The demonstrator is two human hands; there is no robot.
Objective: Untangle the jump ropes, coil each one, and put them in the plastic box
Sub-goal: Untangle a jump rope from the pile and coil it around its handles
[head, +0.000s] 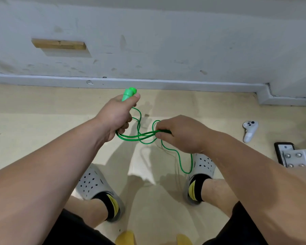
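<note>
1. Count: one green jump rope point(143, 134), one handle point(129, 94) showing, both my hands on it. About three strands run between the hands, and one more loop point(183, 169) hangs off the right side.
2. Left hand point(116, 117): clenched round the handle, whose top pokes out above my thumb. Cord strands come out of the bottom of the same fist.
3. Right hand point(181, 134): fingertips pinch the bundled strands. There's a darker green bit at the pinch, and I can't tell what it is.
4. Rope is held in the air in front of me, above the floor point(42, 110) and between my feet. The hanging loop drops in front of the right clog point(204, 165).
5. Materials: the cord is thin, glossy and plastic-looking, and it kinks into loose curls. The handle is a smooth, lighter green moulded piece with a rounded cap.
6. Two grey perforated clogs; left clog point(94, 183) sits nearer me. Black socks with a yellow patch.
7. Around:
   - white game controller point(249, 130) lies on the floor at right
   - metal bracket point(297, 157) with round bolt heads is at the right edge, over a dark-rimmed flat thing
   - wooden block point(58, 44) is fixed on the scuffed white wall
   - grey baseboard point(166, 84) runs along the wall's foot
8. Obstruction: my forearms cover much of the lower frame. The yellow shapes at the bottom edge are unclear.
</note>
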